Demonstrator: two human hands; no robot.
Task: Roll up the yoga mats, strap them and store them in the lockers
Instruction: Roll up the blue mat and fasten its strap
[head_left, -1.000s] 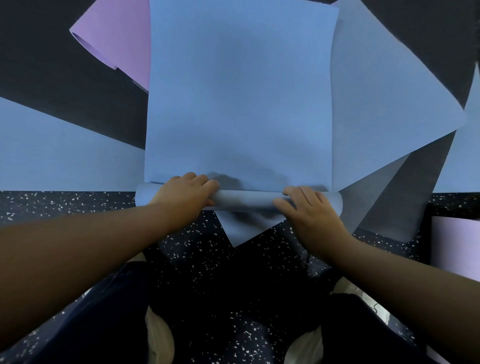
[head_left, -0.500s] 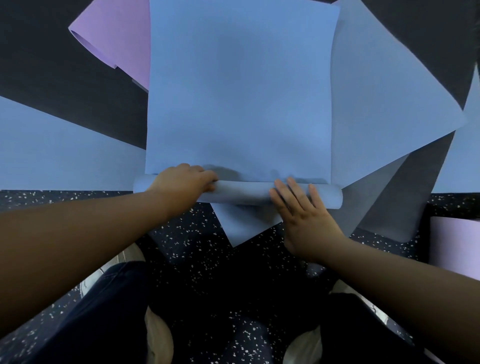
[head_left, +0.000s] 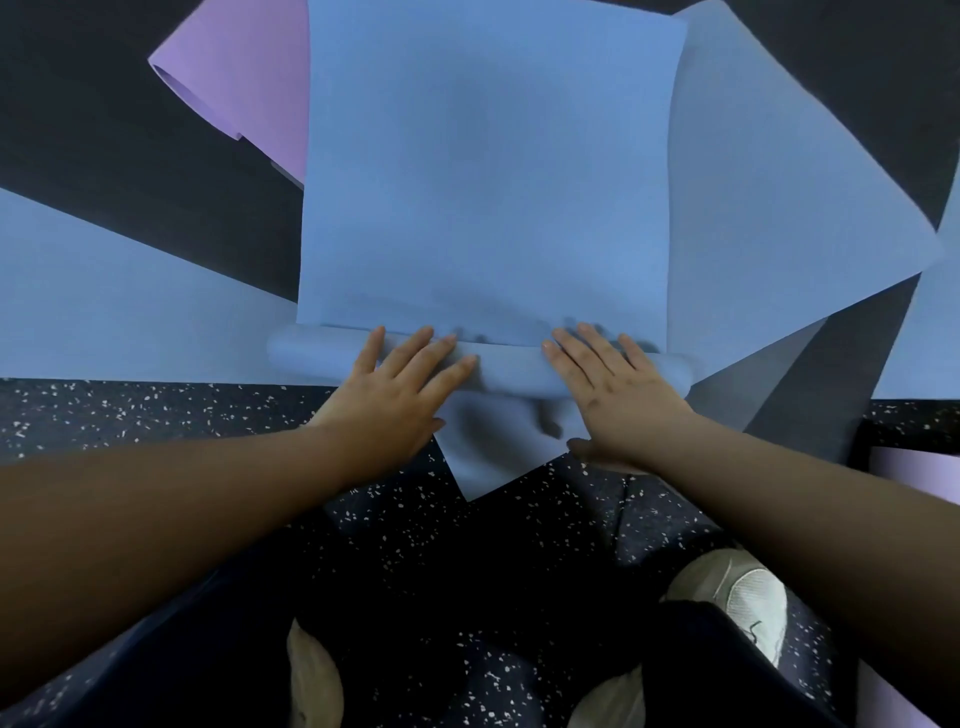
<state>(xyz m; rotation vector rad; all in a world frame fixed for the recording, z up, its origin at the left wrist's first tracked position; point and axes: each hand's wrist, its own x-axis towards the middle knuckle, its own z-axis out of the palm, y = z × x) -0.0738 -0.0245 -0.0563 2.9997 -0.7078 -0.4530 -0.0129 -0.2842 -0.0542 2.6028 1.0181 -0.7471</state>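
Blue mat (head_left: 483, 171) part-rolled at near end; L hand (head_left: 395, 395), R hand (head_left: 618, 395) grip flat, fingers straight on roll.

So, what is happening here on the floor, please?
A person is rolling up a blue yoga mat on the speckled floor. Only the near end is rolled so far, into a thin roll; most of the mat lies flat. The left hand and the right hand both press on the roll with straight fingers. Other blue mats and a purple mat lie spread around, not yet rolled. No strap or locker is in view.
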